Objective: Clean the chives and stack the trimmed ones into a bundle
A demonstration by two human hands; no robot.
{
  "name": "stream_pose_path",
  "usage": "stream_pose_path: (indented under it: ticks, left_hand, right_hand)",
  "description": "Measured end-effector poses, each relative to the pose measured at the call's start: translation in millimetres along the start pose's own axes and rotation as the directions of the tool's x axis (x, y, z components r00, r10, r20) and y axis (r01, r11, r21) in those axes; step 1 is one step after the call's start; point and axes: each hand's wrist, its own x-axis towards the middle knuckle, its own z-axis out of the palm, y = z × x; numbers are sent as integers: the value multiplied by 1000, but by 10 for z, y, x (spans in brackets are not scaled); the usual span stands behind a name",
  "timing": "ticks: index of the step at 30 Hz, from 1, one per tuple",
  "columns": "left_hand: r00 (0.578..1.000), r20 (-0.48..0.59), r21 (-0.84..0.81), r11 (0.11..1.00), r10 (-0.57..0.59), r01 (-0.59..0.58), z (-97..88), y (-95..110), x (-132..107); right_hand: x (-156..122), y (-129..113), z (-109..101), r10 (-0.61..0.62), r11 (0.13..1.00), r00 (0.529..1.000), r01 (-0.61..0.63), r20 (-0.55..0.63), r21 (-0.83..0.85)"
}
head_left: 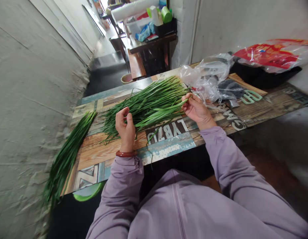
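Left hand: loosely curled, can't tell if it's gripping the leaves partly hidden behind it
Greens pile: on the desk, long axis slanting, pale ends upper right, dark tips lower left
Held greens: lying about parallel, pale ends right
Right hand: pinching those ends
Clear bag: contents kinda hard to make out
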Motion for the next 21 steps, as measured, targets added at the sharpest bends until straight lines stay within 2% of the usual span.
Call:
stream_pose_path:
  ticks: [3,5,7,8,10,12,14,17,18,19,20,21]
  left_hand:
    - [1000,-14,-49,998,-28,27,-144,103,23]
    - [1000,26,-72,997,7,-5,-248,268,67]
    - [988,136,-83,994,76,-65,-329,494,129]
    - [968,220,-77,991,121,-106,-350,613,161]
    - [883,415,-86,976,218,-200,-333,825,212]
    - [769,574,-124,958,281,-258,-243,957,231]
    - [668,687,-151,956,285,-253,-113,994,215]
    - [537,814,-129,970,223,-207,56,933,165]
    - [507,838,-112,973,202,-204,88,904,154]
    - [497,847,-91,974,186,-209,103,879,151]
    - [514,840,-65,972,175,-224,103,864,157]
    - [554,815,-35,968,171,-248,86,860,172]
  right_hand:
    - [-19,-19,14,26,997,996,-32,89,64]
    - [-32,-30,26,32,994,988,-48,150,102]
    - [-41,-39,35,15,988,985,-41,173,148]
    - [-44,-43,38,6,985,984,-37,178,168]
    - [-45,-51,41,-7,980,982,-31,187,196]
    - [-43,-59,41,-20,977,981,-22,193,210]
    - [-42,-69,43,-30,976,983,-10,181,218]
    - [-41,-85,49,-30,977,988,-3,152,214]
    - [-41,-89,52,-28,977,989,-4,146,213]
    - [-40,-92,55,-27,977,989,-4,144,213]
    - [-40,-93,58,-25,977,989,-7,147,214]
    - [-39,-92,61,-23,977,988,-10,151,215]
